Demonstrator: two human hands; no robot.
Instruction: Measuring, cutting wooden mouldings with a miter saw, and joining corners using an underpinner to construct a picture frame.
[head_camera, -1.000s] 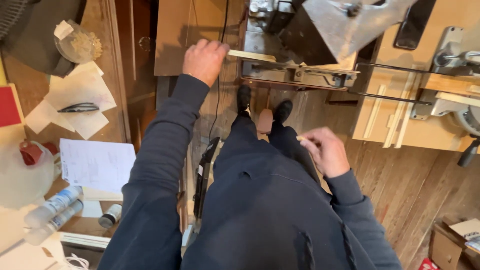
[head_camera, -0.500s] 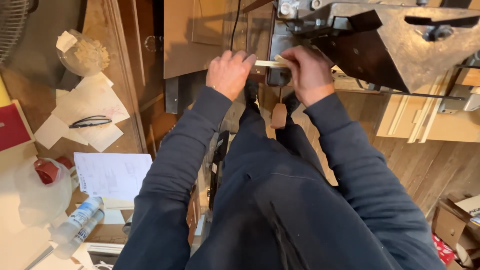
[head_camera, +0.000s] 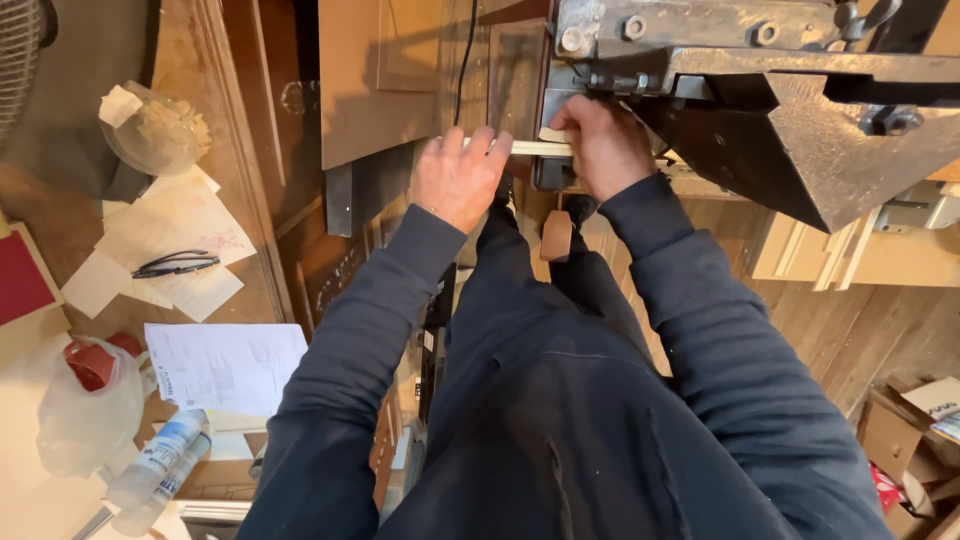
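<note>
A thin pale wooden strip (head_camera: 540, 148) lies across the front of a dark metal machine (head_camera: 740, 70). My left hand (head_camera: 458, 178) grips the strip's left part, fingers curled over it. My right hand (head_camera: 602, 148) holds the strip's right part, pressed against the machine's lower edge under its bolted plate. Both arms wear dark blue sleeves. My dark trousers and shoes show below, beside a small brown pedal-like piece (head_camera: 555, 235) on the floor.
A wooden bench at left carries papers (head_camera: 225, 365), black glasses (head_camera: 175, 265), a glass bowl (head_camera: 150, 130), plastic bottles (head_camera: 160, 465) and a plastic bag (head_camera: 85, 400). Pale wooden drawers (head_camera: 850, 260) stand right; cardboard boxes (head_camera: 915, 420) lie at lower right.
My right hand rose from my lap to the strip. Both hands then moved the strip toward the machine, and my head moved closer over it.
</note>
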